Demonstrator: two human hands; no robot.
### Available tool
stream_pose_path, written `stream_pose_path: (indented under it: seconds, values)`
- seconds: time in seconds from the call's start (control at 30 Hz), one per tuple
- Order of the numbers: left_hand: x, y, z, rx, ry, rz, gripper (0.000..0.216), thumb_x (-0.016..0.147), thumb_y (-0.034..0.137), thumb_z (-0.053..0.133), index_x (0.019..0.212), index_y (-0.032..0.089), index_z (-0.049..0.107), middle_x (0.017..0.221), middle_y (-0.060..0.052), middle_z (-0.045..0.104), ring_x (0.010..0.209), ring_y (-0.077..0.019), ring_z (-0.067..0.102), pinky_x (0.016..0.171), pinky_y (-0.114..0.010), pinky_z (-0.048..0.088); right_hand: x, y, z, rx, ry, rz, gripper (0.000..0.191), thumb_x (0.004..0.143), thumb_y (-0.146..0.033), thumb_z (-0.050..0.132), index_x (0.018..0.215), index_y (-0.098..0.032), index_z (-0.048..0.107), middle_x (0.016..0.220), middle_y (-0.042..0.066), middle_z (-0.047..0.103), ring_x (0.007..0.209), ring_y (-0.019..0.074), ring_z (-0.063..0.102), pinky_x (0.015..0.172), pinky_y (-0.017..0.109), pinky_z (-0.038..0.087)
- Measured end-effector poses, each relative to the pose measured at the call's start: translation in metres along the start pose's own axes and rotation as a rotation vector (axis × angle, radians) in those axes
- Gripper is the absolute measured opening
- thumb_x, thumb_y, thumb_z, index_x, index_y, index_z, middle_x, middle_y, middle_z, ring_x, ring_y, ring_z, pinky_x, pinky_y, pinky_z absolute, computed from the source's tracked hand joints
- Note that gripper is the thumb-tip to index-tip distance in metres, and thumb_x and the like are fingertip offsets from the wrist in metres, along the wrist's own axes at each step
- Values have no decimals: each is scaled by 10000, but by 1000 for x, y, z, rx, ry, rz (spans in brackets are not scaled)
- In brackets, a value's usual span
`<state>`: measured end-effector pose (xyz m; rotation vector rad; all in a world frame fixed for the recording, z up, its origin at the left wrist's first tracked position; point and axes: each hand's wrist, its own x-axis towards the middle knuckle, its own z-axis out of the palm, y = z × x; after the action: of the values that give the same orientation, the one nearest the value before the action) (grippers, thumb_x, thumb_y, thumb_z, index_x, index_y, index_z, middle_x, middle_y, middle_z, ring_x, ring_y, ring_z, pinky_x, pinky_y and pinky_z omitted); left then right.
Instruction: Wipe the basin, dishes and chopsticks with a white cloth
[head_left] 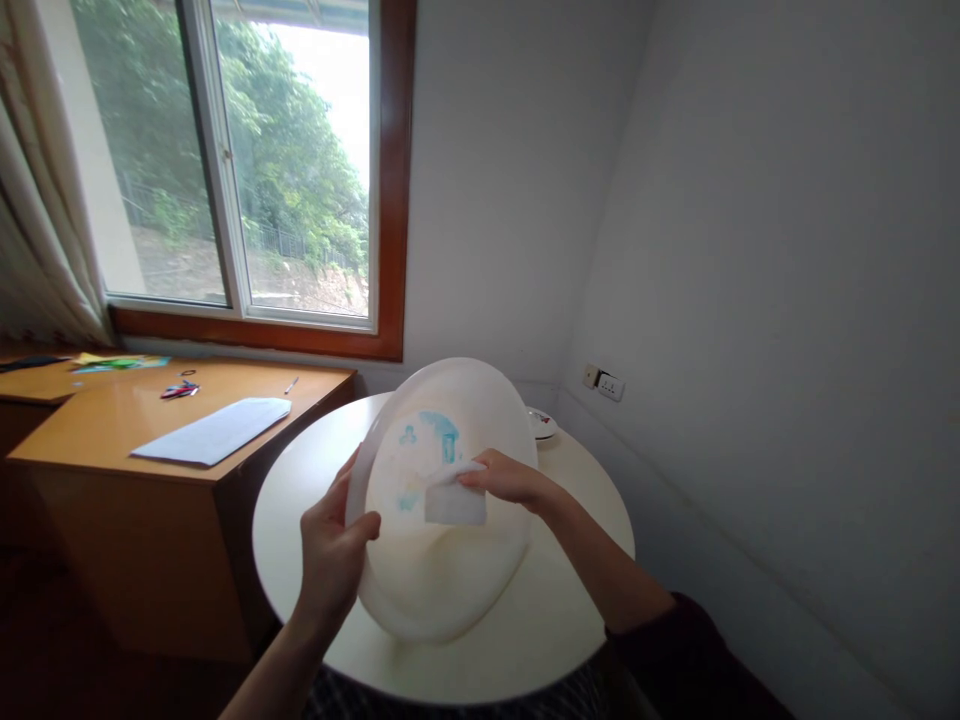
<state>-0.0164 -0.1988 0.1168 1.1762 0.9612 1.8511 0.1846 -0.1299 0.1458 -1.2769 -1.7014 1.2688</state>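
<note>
A white plastic basin (450, 590) with a faded blue print on its inner bottom is tilted up over the table, its inside facing me. My left hand (334, 545) is closed on the basin's left rim, thumb on the inner side. My right hand (506, 478) pinches a white tissue or thin cloth (456, 502), which hangs flat against the inner bottom just below the print. Part of the print is covered by the folded top of this sheet. The back of the basin and the left fingers behind it are hidden.
A round white table (577, 580) lies under the basin, with a patterned plate (541, 426) near its back edge. At left, a wooden desk (90, 425) bears white paper (214, 432) and small items. A wall socket (610, 386) is at right.
</note>
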Motion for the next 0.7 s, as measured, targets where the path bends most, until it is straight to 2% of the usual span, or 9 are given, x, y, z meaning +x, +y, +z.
stream_pose_path:
  seconds: [0.1, 0.17, 0.27, 0.33, 0.37, 0.43, 0.5, 0.6, 0.7]
  values:
    - [3, 5, 0, -38, -1, -43, 592, 488, 99, 522, 1051, 204, 667, 934, -29, 689, 918, -270, 587, 650, -309, 500, 4, 4, -6, 90, 85, -9, 51, 667, -191, 600, 645, -154, 627, 583, -9, 611, 567, 129, 546, 590, 267, 464]
    - [6, 8, 0, -69, -4, -94, 603, 470, 84, 509, 1037, 207, 670, 837, -10, 691, 762, -219, 598, 532, -259, 462, 7, -2, -13, 319, 205, -145, 114, 710, -241, 554, 765, -165, 619, 694, 23, 647, 660, 165, 606, 625, 307, 501]
    - [12, 13, -1, -105, -6, -187, 567, 433, 60, 485, 947, 179, 692, 591, 26, 626, 516, -136, 510, 415, -211, 365, 2, -22, -27, 557, 663, -538, 214, 739, -290, 523, 904, -173, 594, 898, 76, 665, 882, 220, 623, 755, 380, 512]
    - [16, 17, -1, -122, -12, -239, 562, 414, 54, 470, 918, 162, 693, 511, 37, 578, 466, -119, 471, 398, -202, 343, -6, -38, -34, 342, 1064, -785, 308, 804, -338, 451, 1024, -167, 581, 1052, 112, 635, 1069, 256, 551, 877, 436, 456]
    - [17, 19, 0, -129, -20, -260, 573, 407, 54, 464, 923, 158, 690, 505, 37, 572, 464, -120, 470, 396, -200, 342, -10, -44, -34, 167, 1147, -881, 324, 820, -331, 434, 1061, -171, 581, 1123, 122, 609, 1151, 268, 495, 942, 457, 405]
    - [19, 23, 2, -136, -54, -295, 607, 401, 55, 456, 955, 157, 682, 530, 28, 587, 470, -120, 475, 395, -197, 342, -14, -52, -29, -209, 1017, -1049, 317, 825, -280, 444, 1094, -200, 592, 1215, 101, 569, 1243, 262, 408, 1036, 471, 295]
    - [20, 29, 6, -141, -99, -318, 629, 397, 58, 451, 975, 155, 678, 547, 24, 594, 458, -114, 469, 392, -197, 343, -9, -52, -21, -515, 570, -1121, 326, 817, -200, 460, 1111, -245, 593, 1247, 47, 559, 1257, 222, 399, 1080, 463, 229]
    - [20, 38, 10, -139, -172, -335, 650, 389, 69, 444, 989, 152, 679, 531, 19, 589, 432, -115, 465, 379, -203, 339, 11, -48, -18, -714, -40, -1055, 357, 812, -113, 441, 1103, -258, 588, 1224, 1, 581, 1217, 163, 453, 1091, 438, 238]
    - [22, 47, 10, -109, -250, -341, 668, 386, 82, 445, 1007, 156, 680, 484, 15, 572, 402, -128, 459, 357, -210, 315, 30, -50, -38, -735, -226, -1008, 350, 756, -64, 470, 1023, -240, 614, 1157, -10, 627, 1154, 131, 515, 1077, 381, 292]
